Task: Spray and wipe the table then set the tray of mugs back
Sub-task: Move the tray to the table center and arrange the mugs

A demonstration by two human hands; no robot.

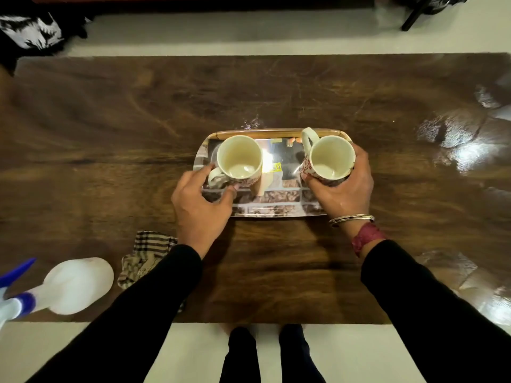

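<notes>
A shiny rectangular tray [276,204] with a brick pattern lies in the middle of the dark wooden table [110,134]. Two cream mugs with red patterns stand on it. My left hand [200,205] pinches the left mug [239,157] at its handle and lower side. My right hand [343,186] wraps around the right mug [330,157], whose handle points to the far left. Both mugs are empty and upright.
A checked cloth [143,258] lies crumpled near the table's front edge, partly under my left sleeve. A white spray bottle [72,286] with a blue nozzle lies on its side at the front left. Dark patterned fabric [30,31] sits beyond the far left corner.
</notes>
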